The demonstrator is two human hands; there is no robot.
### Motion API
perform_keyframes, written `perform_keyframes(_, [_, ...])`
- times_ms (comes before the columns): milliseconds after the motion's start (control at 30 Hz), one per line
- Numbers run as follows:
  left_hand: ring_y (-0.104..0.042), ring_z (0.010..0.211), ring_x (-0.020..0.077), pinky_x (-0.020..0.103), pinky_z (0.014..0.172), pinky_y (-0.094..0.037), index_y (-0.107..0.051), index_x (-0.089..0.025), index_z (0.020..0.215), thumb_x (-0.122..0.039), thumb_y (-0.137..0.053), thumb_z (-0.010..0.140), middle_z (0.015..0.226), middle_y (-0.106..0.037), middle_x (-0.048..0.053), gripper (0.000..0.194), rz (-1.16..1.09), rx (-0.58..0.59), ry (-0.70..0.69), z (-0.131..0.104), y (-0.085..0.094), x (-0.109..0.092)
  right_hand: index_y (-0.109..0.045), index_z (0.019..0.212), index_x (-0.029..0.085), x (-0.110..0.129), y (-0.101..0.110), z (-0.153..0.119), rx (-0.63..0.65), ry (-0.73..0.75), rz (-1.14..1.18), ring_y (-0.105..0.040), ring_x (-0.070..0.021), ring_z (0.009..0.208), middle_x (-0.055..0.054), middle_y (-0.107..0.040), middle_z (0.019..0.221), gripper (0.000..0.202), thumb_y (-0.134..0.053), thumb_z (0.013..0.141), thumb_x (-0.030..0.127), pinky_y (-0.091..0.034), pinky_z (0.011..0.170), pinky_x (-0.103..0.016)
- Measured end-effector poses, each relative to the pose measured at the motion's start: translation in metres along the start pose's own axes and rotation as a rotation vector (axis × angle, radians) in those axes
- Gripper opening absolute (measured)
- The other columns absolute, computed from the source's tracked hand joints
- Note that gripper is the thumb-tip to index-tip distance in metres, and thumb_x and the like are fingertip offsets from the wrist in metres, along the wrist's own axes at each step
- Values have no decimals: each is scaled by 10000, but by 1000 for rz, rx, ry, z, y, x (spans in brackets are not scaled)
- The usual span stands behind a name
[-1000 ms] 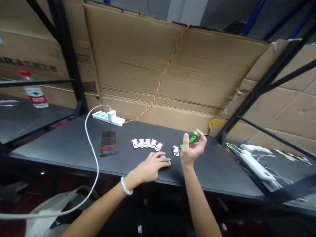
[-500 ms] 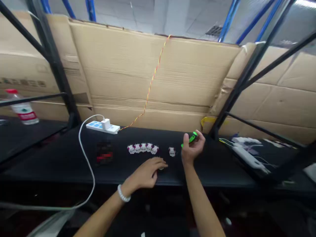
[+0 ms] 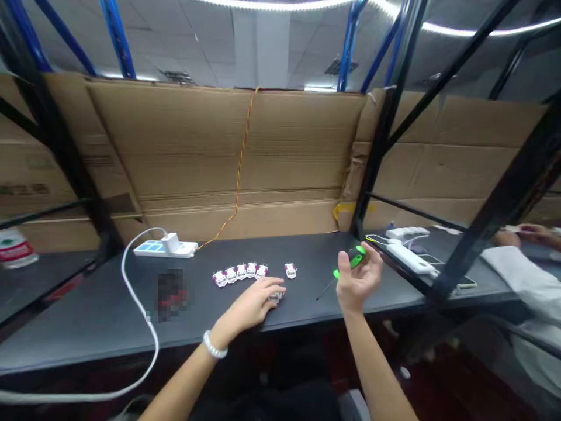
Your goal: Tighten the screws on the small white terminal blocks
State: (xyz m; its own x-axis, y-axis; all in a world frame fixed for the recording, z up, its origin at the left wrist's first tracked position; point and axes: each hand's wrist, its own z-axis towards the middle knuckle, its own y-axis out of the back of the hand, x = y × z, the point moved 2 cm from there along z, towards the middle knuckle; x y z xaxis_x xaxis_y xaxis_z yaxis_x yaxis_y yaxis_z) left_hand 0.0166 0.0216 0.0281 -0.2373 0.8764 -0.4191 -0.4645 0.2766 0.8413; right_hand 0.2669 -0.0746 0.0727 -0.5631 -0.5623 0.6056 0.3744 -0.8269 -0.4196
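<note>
My left hand (image 3: 256,301), with a white coiled band on its wrist, rests low over the tabletop. Its fingers are closed around a small white part (image 3: 276,297), partly hidden under them. In my right hand (image 3: 360,280) is a green and black screwdriver (image 3: 349,262), its thin shaft pointing down and left, the tip free in the air. Just beyond the left hand, several small white parts with magenta sides (image 3: 241,272) form a curved row. One more such part (image 3: 290,271) sits apart to the right of the row.
A white power strip (image 3: 166,249) with a plug and white cable lies at the back left. Nearer is a blurred dark and red item (image 3: 172,295). Black frame posts (image 3: 377,152) flank the black table (image 3: 307,304), with cardboard behind. Another person's sleeve (image 3: 517,278) shows at far right.
The view has shifted, bringing another person's arm in at the right. My left hand stays by the small white part; my right hand still holds the screwdriver, whose shaft now shows clearly.
</note>
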Motion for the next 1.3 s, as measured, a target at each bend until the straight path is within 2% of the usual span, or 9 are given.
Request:
perform_keyframes(133, [-582,1430,275,519,1253,-440,-730,-244,1330,-145,-672,998,1510,-659,99,352,50,58,-17,4,7,5,-644,1162,209,11,3,5,-7,81,-3,-643,-212,1013,-51,-586,1091,487,-848,793,452,-564,984,-420])
perform_keyframes(300, [-614,1394,249,473,1238,-457,-726,-249,1351,-116,-644,1006,1460,-707,83,378,58,156,-106,14,8,5,-642,1177,209,15,4,9,-6,112,36,-658,-211,1020,-55,-584,1109,465,-848,805,398,-572,957,-403])
perform_keyframes(600, [-635,1269,254,420,1118,-532,-793,-237,1193,-170,-593,1043,1289,-779,75,259,129,194,-164,26,10,-2,-647,1171,209,17,7,15,-25,114,32,-673,-212,1029,-53,-600,1092,453,-839,809,401,-584,959,-402])
perform_keyframes(1067, [-639,1224,240,410,1131,-517,-786,-220,1158,-139,-612,990,1228,-784,68,255,183,185,-93,66,6,36,-625,1187,211,18,14,23,-41,85,25,-666,-216,1040,-61,-583,1113,474,-820,820,439,-582,977,-422])
perform_keyframes(1300, [-631,1226,254,418,1145,-503,-790,-214,1132,-124,-645,957,1227,-782,58,244,196,178,-55,77,4,45,-619,1199,210,18,11,22,-45,82,31,-660,-218,1041,-64,-583,1109,492,-813,825,466,-579,970,-412])
